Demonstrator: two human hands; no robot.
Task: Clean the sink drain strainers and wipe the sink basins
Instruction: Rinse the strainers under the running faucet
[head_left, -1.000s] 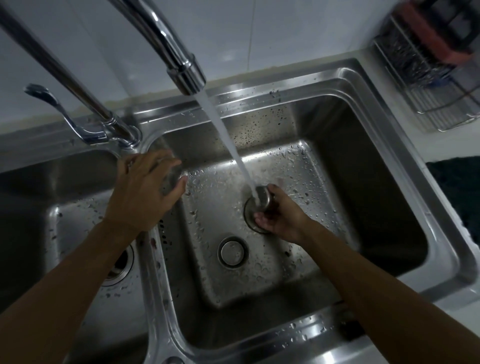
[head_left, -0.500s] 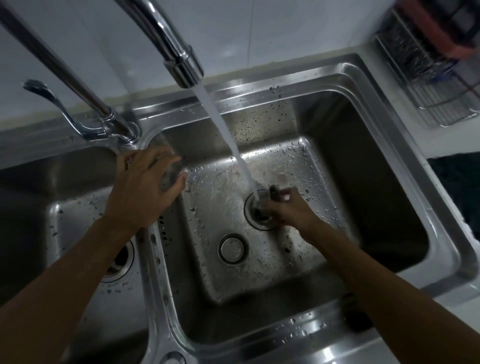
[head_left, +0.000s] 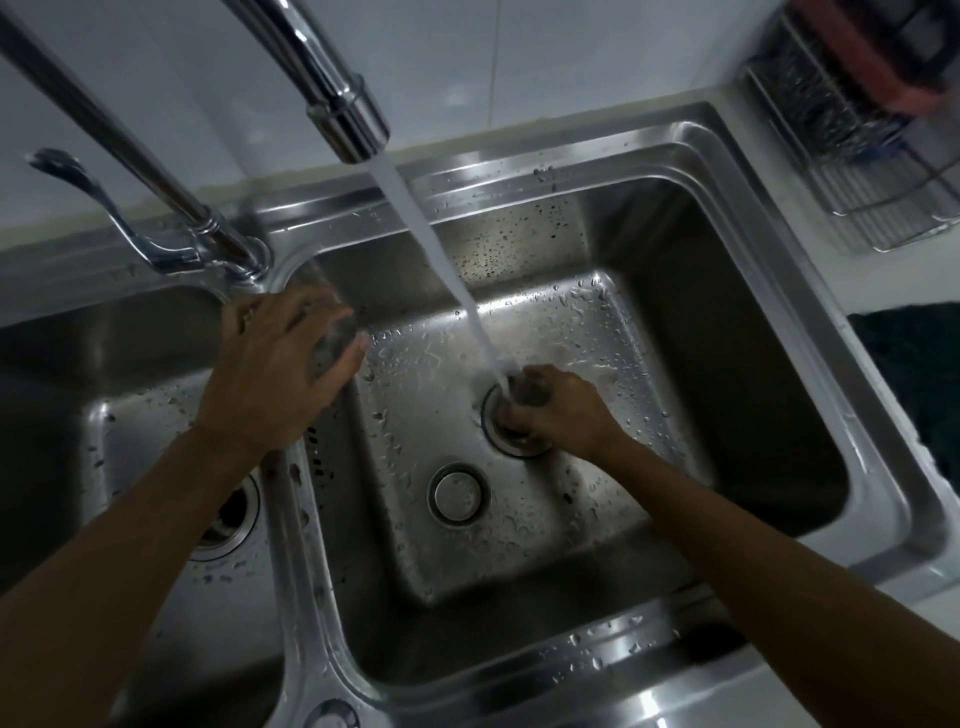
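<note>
A steel double sink fills the view. Water runs from the faucet spout (head_left: 349, 117) into the right basin (head_left: 727, 374). My right hand (head_left: 563, 410) is shut on a small metal drain strainer (head_left: 527, 391), holding it under the stream just above the right basin's open drain (head_left: 511, 441). A round metal stopper (head_left: 458, 493) lies flat on the basin floor, nearer to me. My left hand (head_left: 275, 369) rests on the divider (head_left: 306, 519) between the basins with its fingers spread and nothing in it. My left forearm partly covers the left basin's drain (head_left: 234, 514).
The faucet's lever handle (head_left: 104, 208) and base stand at the back, left of the divider. A wire rack (head_left: 857, 171) with a reddish item sits on the counter at the back right. A dark cloth (head_left: 914, 374) lies on the counter to the right.
My right hand has turned the strainer under the stream and closed around it again over the drain. My left hand has stayed on the divider.
</note>
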